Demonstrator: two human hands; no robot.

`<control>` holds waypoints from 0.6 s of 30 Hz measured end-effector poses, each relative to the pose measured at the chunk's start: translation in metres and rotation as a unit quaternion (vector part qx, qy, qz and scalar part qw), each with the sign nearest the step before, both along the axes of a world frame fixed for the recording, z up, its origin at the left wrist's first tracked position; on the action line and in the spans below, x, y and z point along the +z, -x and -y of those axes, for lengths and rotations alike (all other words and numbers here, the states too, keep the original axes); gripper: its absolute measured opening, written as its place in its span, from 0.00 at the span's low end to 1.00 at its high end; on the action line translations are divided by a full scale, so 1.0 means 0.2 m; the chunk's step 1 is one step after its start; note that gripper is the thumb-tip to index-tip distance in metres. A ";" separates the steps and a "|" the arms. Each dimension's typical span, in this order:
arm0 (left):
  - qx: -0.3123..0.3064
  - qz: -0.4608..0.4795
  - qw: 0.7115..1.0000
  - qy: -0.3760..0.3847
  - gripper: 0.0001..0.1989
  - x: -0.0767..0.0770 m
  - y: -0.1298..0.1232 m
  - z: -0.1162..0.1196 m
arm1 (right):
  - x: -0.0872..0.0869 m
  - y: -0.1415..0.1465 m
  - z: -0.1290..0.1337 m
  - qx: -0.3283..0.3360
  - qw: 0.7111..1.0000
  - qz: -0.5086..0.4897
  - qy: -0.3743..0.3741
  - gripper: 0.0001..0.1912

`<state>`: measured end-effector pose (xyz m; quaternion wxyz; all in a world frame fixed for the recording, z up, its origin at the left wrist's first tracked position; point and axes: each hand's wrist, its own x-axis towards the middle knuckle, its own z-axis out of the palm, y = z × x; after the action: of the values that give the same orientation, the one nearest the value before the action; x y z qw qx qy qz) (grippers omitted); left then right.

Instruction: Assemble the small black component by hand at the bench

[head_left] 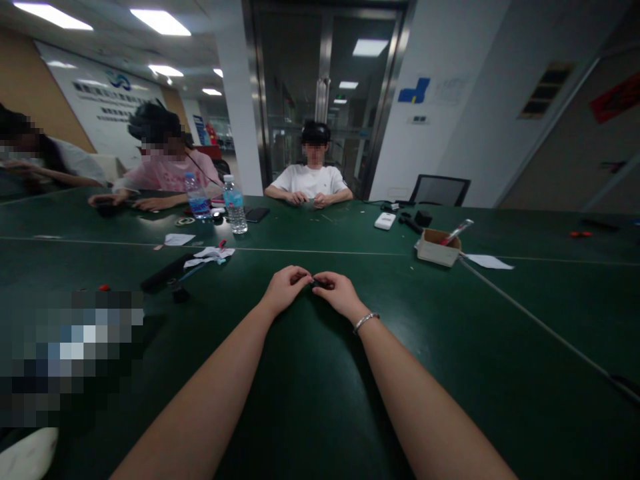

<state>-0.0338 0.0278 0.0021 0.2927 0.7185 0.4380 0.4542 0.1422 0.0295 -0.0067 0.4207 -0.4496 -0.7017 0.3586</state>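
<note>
Over the dark green table (320,400), my two hands meet in front of me. A small black object (317,283) shows between their fingertips; most of it is covered, and its kind cannot be made out. My right hand (341,293), with a silver bracelet on the wrist, is closed around it with thumb and fingers. The thumb and forefinger of my left hand (287,288) pinch at its left end.
Left of my hands lie a black pouch-like item (167,272) and crumpled white paper (207,255). Beyond stand two water bottles (235,205). At right are a small cardboard box (439,248) and a cable (535,323). A person in white (313,180) sits opposite; others sit at left.
</note>
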 end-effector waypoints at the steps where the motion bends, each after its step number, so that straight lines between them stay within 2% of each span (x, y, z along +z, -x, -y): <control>1: 0.003 0.001 1.000 -0.001 0.12 0.01 0.00 0.00 | 0.00 0.00 0.00 -0.001 1.000 -0.002 0.001 0.16; 6: 0.027 -0.034 0.999 0.004 0.12 0.02 -0.02 0.02 | 0.00 0.01 0.00 -0.007 1.000 -0.014 0.008 0.16; 12: -0.031 0.032 0.999 0.031 0.13 -0.01 -0.01 0.00 | 0.02 0.00 0.01 -0.003 1.000 -0.022 0.021 0.15; 18: -0.035 0.034 0.998 0.049 0.12 -0.01 0.01 -0.01 | 0.02 0.00 0.02 -0.001 0.999 -0.027 0.018 0.16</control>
<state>-0.0356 0.0299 -0.0005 0.3581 0.7024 0.4244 0.4453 0.1421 0.0252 -0.0022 0.4315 -0.4479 -0.6830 0.3831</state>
